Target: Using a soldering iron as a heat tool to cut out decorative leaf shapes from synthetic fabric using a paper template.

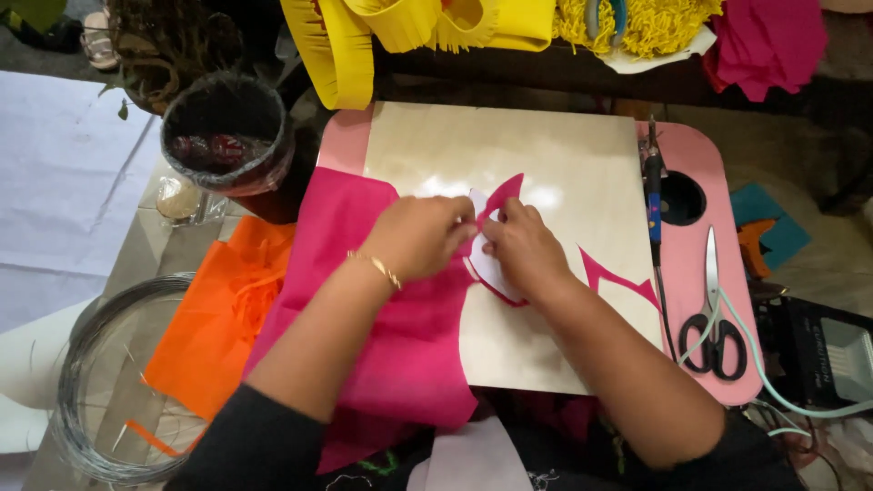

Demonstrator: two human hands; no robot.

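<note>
While knuckles face up, both hands point(473, 241) pinch a white paper template point(489, 264) against pink fabric point(364, 273).

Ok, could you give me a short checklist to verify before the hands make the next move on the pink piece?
1. Both hands on the work: left hand and right hand meet at the white paper shape: ok.
2. Bright pink felt sheet lies flat: ok.
3. Black-handled scissors lie free beside the right hand: ok.
4. Pale board bare at the top: ok.
5. Grip firm: cannot tell.
</note>
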